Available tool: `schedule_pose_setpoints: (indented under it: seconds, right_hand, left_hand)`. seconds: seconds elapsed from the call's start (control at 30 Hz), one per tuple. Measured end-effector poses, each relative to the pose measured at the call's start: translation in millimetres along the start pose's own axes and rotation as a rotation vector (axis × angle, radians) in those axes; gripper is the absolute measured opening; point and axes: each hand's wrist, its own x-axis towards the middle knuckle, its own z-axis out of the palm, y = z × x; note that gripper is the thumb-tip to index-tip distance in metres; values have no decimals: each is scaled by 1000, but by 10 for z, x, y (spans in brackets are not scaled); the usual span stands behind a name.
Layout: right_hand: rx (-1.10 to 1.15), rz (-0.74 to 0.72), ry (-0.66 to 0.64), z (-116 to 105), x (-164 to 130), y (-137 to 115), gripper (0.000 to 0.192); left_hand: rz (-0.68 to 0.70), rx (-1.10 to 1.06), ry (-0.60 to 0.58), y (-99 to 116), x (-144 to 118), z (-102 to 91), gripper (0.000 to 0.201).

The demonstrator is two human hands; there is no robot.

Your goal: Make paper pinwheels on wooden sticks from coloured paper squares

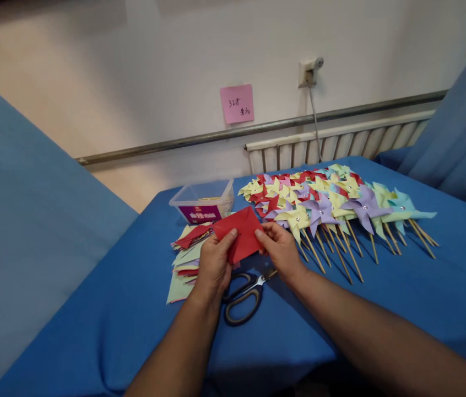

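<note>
A square of red paper is held up between my two hands, with a small dark spot near its middle. My left hand pinches its left edge, thumb on top. On the right edge, the thumb and fingers of my right hand close on the paper. Below the hands lie scissors with dark handles, their blade tips partly hidden by my right hand. Beside my left hand is a pile of coloured paper pieces in red, green and yellow.
Many finished paper pinwheels on wooden sticks cover the right back of the blue tablecloth. A clear plastic box with sticks inside stands behind the paper pile. Behind are a radiator, a pipe and a plugged socket.
</note>
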Motion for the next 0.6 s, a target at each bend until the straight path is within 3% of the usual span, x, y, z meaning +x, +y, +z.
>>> schedule_pose_setpoints:
  seconds: [0.13, 0.27, 0.4, 0.6]
  right_hand:
    - [-260, -306, 95, -8, -88, -73, 37]
    - [-615, -590, -10, 31, -209, -116, 43]
    - [-740, -648, -43, 80, -250, -94, 33]
    - [-698, -659, -2, 60, -210, -84, 7]
  left_hand:
    - [-4, -37, 57, 25, 23, -24, 32]
    - [-16, -67, 55, 33, 31, -41, 29]
    - [-37, -94, 17, 29, 27, -50, 30]
    - [-54, -71, -2, 18, 11, -66, 28]
